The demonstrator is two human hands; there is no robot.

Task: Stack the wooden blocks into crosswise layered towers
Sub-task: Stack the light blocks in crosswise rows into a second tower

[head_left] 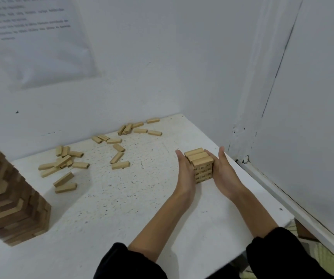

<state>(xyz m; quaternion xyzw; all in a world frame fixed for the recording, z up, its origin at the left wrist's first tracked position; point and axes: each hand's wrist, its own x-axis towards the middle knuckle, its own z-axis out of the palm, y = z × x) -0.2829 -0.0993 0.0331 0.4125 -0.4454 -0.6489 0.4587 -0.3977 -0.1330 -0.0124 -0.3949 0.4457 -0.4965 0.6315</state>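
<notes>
pale matt wooden blocks (199,160)

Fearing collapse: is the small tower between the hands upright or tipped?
Upright: the small tower stands straight, left hand and right hand flat at its sides.

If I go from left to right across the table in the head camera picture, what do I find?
tall tower → loose blocks lying scattered → left hand → small tower pressed between both hands → right hand
</notes>
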